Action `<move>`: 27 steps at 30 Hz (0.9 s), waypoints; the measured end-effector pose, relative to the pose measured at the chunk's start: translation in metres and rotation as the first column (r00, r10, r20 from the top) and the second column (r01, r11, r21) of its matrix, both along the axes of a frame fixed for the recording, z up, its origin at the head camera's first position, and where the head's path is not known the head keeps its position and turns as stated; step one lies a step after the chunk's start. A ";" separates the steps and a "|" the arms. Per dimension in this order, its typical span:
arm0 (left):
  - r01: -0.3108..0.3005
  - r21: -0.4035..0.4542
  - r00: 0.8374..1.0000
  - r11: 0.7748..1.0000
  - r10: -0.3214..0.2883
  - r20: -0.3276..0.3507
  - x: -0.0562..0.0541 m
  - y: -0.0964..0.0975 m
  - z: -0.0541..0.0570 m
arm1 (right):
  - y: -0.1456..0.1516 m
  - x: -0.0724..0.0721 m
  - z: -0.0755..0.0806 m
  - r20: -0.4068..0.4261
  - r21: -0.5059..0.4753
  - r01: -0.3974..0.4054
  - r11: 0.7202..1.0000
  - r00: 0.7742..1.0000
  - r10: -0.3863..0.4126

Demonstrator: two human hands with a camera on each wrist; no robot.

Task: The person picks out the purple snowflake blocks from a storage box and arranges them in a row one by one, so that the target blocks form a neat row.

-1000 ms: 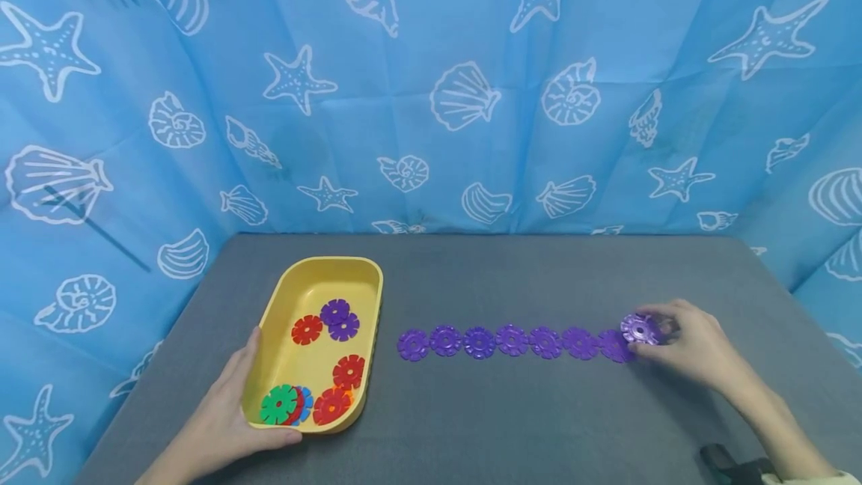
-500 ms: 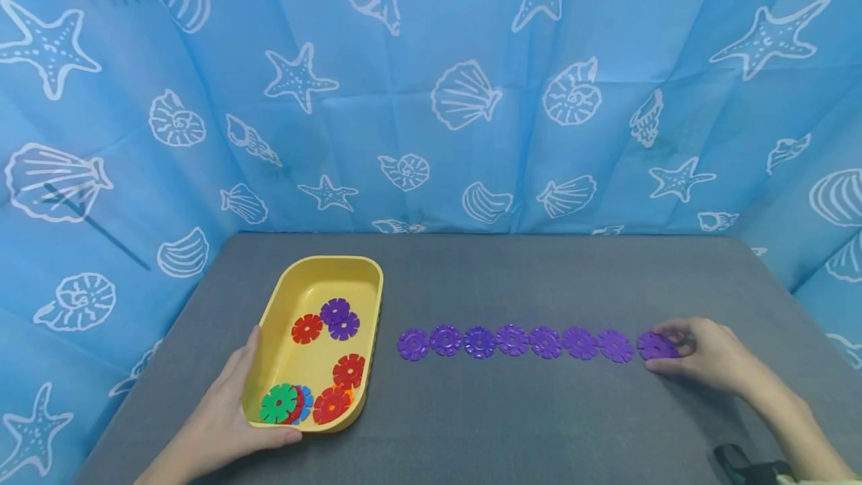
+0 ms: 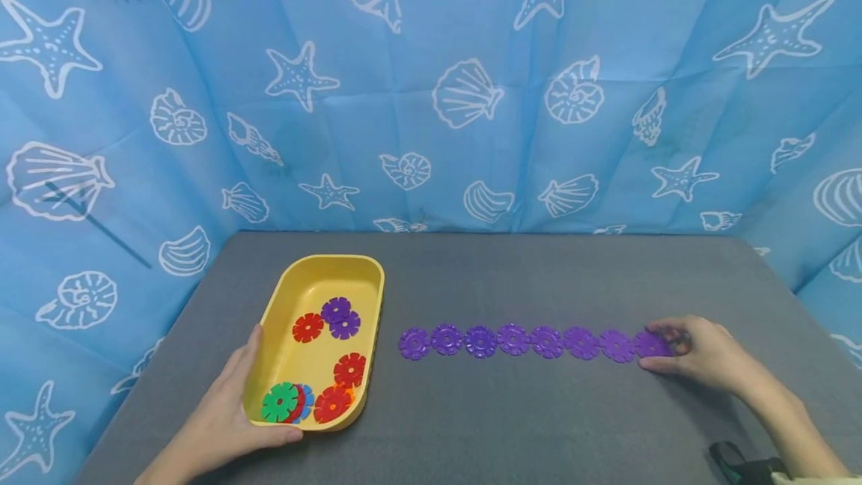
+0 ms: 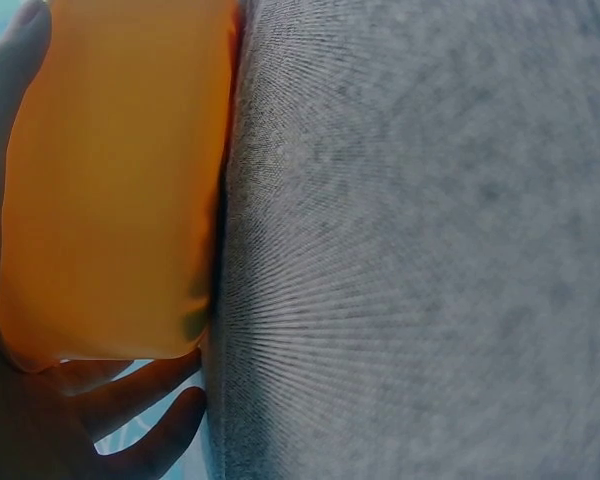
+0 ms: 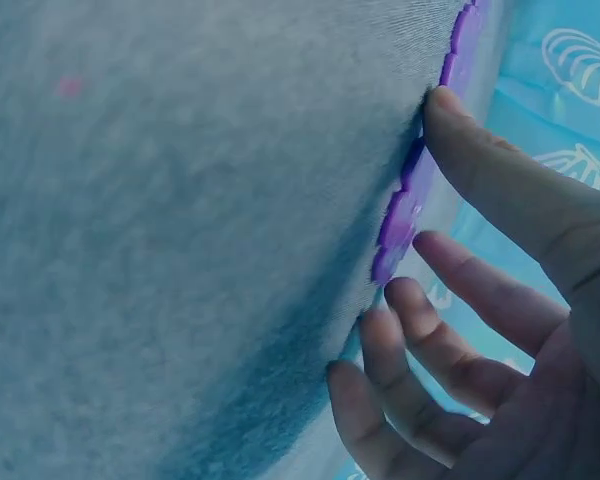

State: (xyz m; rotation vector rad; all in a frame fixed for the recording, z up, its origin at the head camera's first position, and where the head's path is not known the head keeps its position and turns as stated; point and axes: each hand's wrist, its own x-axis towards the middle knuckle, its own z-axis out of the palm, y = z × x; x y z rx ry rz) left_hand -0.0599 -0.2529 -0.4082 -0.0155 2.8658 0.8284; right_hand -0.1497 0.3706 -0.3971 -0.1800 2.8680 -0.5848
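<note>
My left hand (image 3: 218, 416) grips the near left corner of a yellow plastic tub (image 3: 303, 363), thumb along its front rim. In the left wrist view its fingers curl near the tub's outer wall (image 4: 115, 200). A row of several purple slotted flower discs (image 3: 514, 340) lies flat on the cloth. At the row's right end my right hand (image 3: 703, 354) holds a purple flower disc (image 3: 652, 345) by its edges, between thumb and fingers. That disc sits against its left neighbour; whether their edges overlap I cannot tell. The right wrist view shows the held disc (image 5: 400, 222) edge-on.
Inside the tub lie two purple discs (image 3: 345, 325), red discs (image 3: 307, 328), a green disc (image 3: 279, 402), and partly hidden blue and orange ones. Grey cloth (image 3: 525, 425) covers the table. A blue shell-patterned curtain (image 3: 417, 96) hangs behind and at the sides.
My right hand has lowered the purple disc from above the row's end to the table, right of the row, then slid it slightly left against its neighbour. My left hand stays on the tub.
</note>
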 end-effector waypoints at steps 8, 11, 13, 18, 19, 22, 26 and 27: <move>-0.001 0.003 1.000 1.000 0.001 0.014 -0.001 0.000 0.000 | -0.021 0.001 0.012 -0.161 -0.013 0.019 1.000 0.987 -0.021; -0.001 0.003 1.000 1.000 0.001 0.009 0.000 0.000 0.000 | -0.035 0.002 0.016 -0.218 -0.052 0.000 0.999 0.976 -0.011; 0.001 0.000 1.000 1.000 -0.001 0.005 0.000 0.000 -0.001 | -0.045 0.001 0.018 -0.255 -0.084 -0.020 0.996 0.967 -0.002; 0.003 0.002 1.000 1.000 -0.003 0.003 -0.001 -0.001 -0.001 | -0.072 -0.001 0.024 -0.319 -0.150 -0.066 0.987 0.948 0.015; 0.002 0.002 1.000 1.000 -0.002 0.007 -0.001 -0.001 -0.001 | -0.078 -0.002 0.026 -0.326 -0.162 -0.073 0.984 0.945 0.017; 0.001 0.002 1.000 1.000 -0.001 0.013 -0.001 -0.001 -0.001 | -0.096 -0.004 0.030 -0.340 -0.198 -0.098 0.975 0.940 0.025; 0.002 0.005 1.000 1.000 -0.002 0.003 0.000 -0.001 -0.001 | -0.120 -0.007 0.036 -0.358 -0.245 -0.142 0.959 0.933 0.047; 0.002 0.005 1.000 1.000 -0.002 0.001 0.000 -0.001 -0.001 | -0.126 -0.008 0.037 -0.361 -0.255 -0.152 0.955 0.931 0.052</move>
